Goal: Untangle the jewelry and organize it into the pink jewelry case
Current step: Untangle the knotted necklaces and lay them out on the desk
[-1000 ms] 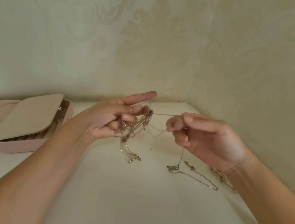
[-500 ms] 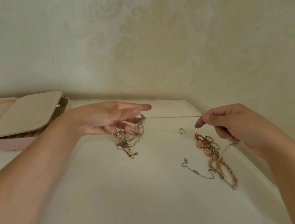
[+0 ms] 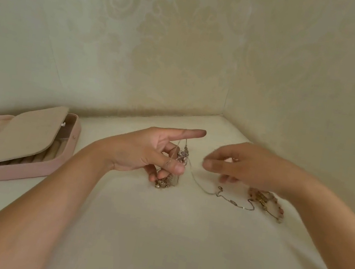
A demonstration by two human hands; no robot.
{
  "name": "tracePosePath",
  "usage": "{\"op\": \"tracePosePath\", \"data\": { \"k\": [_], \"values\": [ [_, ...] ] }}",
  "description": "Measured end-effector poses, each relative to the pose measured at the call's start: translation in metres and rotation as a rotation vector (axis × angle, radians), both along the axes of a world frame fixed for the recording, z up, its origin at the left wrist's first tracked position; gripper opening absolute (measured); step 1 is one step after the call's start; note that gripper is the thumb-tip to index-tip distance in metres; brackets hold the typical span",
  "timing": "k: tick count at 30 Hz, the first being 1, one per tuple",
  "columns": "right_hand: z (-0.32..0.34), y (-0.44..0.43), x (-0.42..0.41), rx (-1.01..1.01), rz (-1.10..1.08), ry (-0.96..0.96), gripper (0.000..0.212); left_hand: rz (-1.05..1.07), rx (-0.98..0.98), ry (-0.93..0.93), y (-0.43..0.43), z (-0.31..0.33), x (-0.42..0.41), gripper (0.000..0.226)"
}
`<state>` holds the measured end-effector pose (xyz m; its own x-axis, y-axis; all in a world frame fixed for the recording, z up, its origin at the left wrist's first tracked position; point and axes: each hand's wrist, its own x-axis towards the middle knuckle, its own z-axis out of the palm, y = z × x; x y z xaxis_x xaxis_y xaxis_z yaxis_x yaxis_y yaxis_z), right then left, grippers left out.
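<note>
**Two hands working a knot of chains**

The left hand (image 3: pixel 144 154) is pinching a tangle (image 3: pixel 175 169) of chains, grip clamped on it, forefinger pointing out. The right hand (image 3: pixel 244 167) is reaching in beside it, blurred, so its grip cannot be told. A loose chain (image 3: pixel 227 196) and beads (image 3: pixel 264 200) are lying on the bench (image 3: pixel 176 241). The pink case (image 3: pixel 26 150) is sitting open at far left.

1. Two walls (image 3: pixel 119 29) in pale cream damask-patterned wallpaper meet at a corner on the right.
2. A plain off-white worktop (image 3: pixel 165 239) fills the corner.
3. Light is soft and even.
</note>
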<state>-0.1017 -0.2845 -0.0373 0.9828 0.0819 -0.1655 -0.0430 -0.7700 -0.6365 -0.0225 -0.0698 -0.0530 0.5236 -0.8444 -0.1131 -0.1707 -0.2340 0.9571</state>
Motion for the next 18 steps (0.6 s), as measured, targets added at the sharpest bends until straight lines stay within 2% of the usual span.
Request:
{"op": "tracePosePath", "data": {
  "k": [3,7,11,14,18],
  "values": [
    [-0.009,0.019,0.002,0.259,-0.004,-0.086,0.025,-0.045,-0.019,0.018,0.0,0.0,0.0,0.078],
    [-0.014,0.027,0.002,0.548,-0.043,-0.086,0.023,-0.075,-0.037,0.033,0.0,0.0,0.0,0.079],
    [-0.016,0.03,0.004,0.656,-0.036,-0.009,0.018,-0.09,-0.04,0.032,-0.003,-0.001,-0.003,0.076],
    [-0.017,0.033,0.004,0.746,-0.043,0.0,0.004,-0.044,-0.056,-0.003,-0.006,-0.001,-0.004,0.073],
    [-0.018,0.034,0.005,0.787,-0.069,-0.051,0.006,0.078,-0.115,-0.039,-0.007,0.0,-0.004,0.058]
  ]
}}
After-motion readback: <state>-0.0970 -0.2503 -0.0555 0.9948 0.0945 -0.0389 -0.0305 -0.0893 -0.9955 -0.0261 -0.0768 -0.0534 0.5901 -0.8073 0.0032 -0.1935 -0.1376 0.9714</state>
